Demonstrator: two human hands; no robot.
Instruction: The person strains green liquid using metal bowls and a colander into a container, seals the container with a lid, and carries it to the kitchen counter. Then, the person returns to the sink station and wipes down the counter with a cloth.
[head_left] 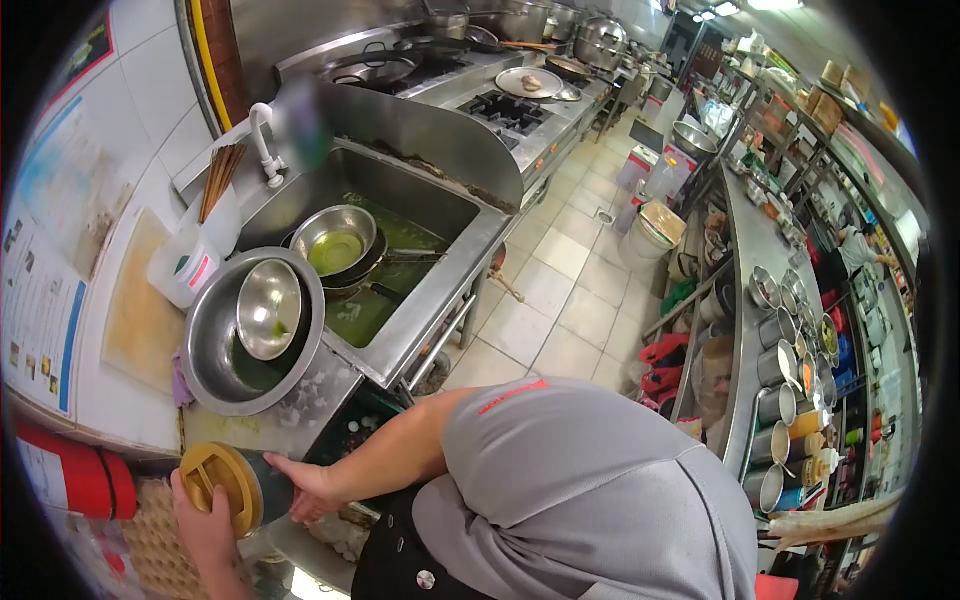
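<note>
A dark cylindrical container with a yellow, ribbed lid [222,484] is held tilted on its side, at the lower left of the head view. My left hand [207,532] comes up from the bottom edge and grips the lid at its rim, the thumb across its face. At the container's dark far end [270,492] is my right hand [312,486], its thumb along the side and its fingers bent around beneath. The fingers' undersides are partly hidden. Below the container lie beige egg trays [165,545].
A sink [440,300] with greenish water holds pans and a metal bowl [338,240]. Beside it on the counter stands a large metal basin [200,365] with another bowl inside. A red box [70,470] is at far left. Tiled floor [540,290] runs between stoves and shelving.
</note>
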